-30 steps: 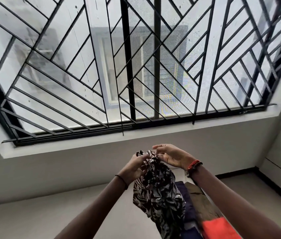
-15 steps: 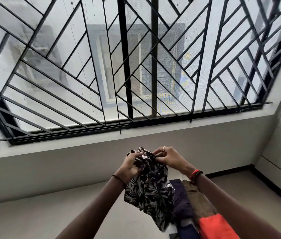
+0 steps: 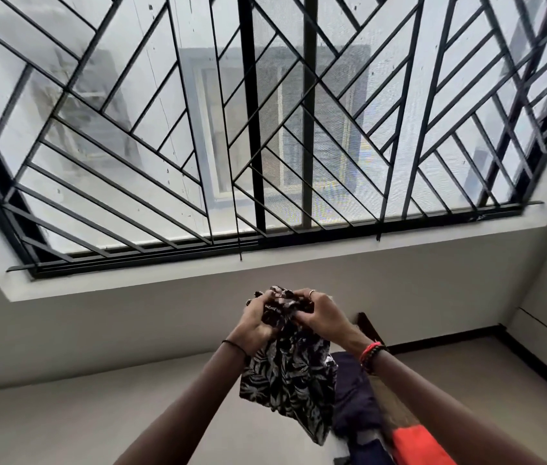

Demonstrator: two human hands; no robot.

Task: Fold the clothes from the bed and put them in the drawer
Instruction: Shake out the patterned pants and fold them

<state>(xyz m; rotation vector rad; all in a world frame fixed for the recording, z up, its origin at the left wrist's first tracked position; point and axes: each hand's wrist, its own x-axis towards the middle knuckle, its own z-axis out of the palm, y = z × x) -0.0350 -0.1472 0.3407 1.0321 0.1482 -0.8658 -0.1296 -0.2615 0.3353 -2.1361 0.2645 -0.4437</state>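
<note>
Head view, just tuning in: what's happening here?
A person holds a black-and-white leaf-print garment up in front of a barred window. The left hand and right hand both grip its bunched top, and the rest hangs loose, not yet folded. Lower right, a navy garment and an orange cloth lie in a pile.

Black-and-white leaf-print garment (image 3: 290, 387) hangs bunched at its top.
</note>
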